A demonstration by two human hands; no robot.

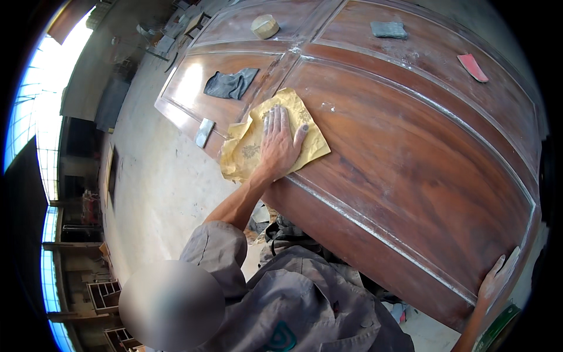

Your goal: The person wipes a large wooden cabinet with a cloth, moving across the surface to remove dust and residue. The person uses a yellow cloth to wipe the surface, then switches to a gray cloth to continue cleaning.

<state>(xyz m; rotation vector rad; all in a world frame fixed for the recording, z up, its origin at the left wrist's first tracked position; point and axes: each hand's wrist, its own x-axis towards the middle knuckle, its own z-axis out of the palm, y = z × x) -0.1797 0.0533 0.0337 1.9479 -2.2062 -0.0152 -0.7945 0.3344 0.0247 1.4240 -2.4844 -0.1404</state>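
My left hand (280, 141) lies flat on a crumpled yellow sheet (314, 144), which looks like sandpaper with dark smudges. Its fingers are stretched out and dusty white. The sheet rests on a reddish-brown wooden panel (404, 152) with raised mouldings and white dust along its grooves, and part of it hangs past the near edge. At the lower right, my right hand (497, 278) is against the panel's end edge, fingers extended and dusted white. Beyond the left hand lies a dark grey folded piece (230, 83), cloth or abrasive paper. Beside the sheet is a small pale block (204, 133).
Farther up the panel sit a tan round roll (265, 26), a grey-blue pad (389, 29) and a curved red-pink strip (472, 67). Pale concrete floor (146, 170) spreads to the left. Wooden frames (105, 296) stand at lower left. A green round rim (498, 325) shows below my right hand.
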